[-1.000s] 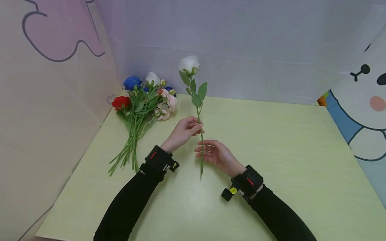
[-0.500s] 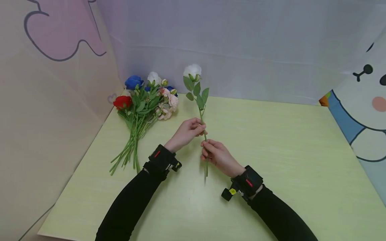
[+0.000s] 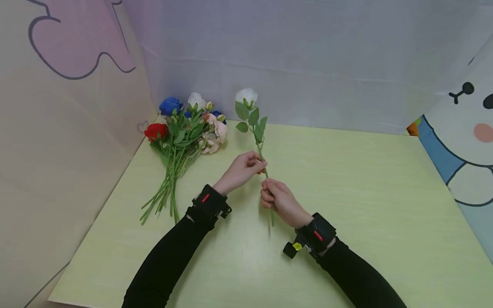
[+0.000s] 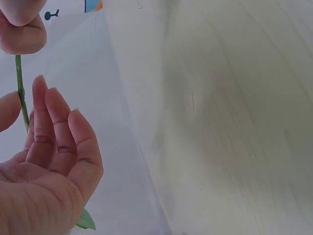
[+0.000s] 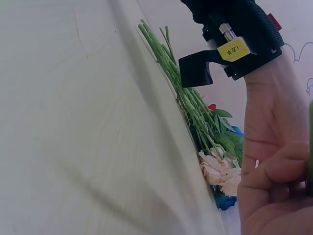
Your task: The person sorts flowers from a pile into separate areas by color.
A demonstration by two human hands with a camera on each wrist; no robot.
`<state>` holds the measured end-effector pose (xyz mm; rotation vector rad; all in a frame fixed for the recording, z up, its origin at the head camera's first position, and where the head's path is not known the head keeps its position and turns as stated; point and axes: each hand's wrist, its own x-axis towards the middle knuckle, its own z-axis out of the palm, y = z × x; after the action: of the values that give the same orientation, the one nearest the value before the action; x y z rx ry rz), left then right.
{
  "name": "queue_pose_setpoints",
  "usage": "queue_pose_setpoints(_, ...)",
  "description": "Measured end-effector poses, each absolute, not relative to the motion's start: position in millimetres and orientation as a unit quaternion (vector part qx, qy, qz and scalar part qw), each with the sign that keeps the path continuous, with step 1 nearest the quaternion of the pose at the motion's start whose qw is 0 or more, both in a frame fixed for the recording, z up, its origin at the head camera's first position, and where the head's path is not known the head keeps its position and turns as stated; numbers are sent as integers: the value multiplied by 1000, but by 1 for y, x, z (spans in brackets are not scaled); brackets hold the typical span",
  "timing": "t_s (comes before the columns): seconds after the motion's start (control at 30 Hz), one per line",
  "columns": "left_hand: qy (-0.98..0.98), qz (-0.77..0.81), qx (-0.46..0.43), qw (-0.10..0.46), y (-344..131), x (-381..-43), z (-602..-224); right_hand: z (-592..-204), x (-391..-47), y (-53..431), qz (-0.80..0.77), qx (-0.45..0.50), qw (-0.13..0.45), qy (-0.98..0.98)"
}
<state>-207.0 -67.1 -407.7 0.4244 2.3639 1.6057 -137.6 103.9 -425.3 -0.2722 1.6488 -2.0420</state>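
Observation:
A single white rose [image 3: 246, 97] with green leaves stands tilted above the table, its bloom toward the back wall. The left hand [image 3: 243, 168] pinches its stem loosely about midway; in the left wrist view the thumb touches the stem [image 4: 20, 73], the other fingers being only gently bent. Just below, the right hand [image 3: 283, 202] grips the lower stem with curled fingers. The stem's cut end pokes out under that hand. On the left lies a bunch of flowers [image 3: 181, 137] with red, blue, white and pink blooms, apart from both hands.
The pale yellow table [image 3: 358, 188] meets a grey-lilac backdrop [image 3: 308, 64] behind and a cream side panel [image 3: 69, 141] at left. A printed cartoon face [image 3: 470, 115] is at right. Black camera bands [image 3: 316, 231] circle both wrists.
The right hand's fingers have closed round the lower stem. The white rose has come down and tilted, its lower end shifting right. The left hand has moved slightly right; the bunch stays put.

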Motion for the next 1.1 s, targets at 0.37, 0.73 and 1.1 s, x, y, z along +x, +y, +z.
queue_pose_setpoints(0.37, 849, 490, 163, 113, -77, -204, -416, -426, -137, 122, -752, -41, 251, 608)
queue_pose_setpoints(0.73, 883, 434, 156, 84, -100, -201, -423, -430, -135, 163, -749, 10, 237, 619)
queue_pose_setpoints(1.1, 898, 406, 152, 74, -119, -197, -428, -429, -132, 218, -742, 39, 193, 641)
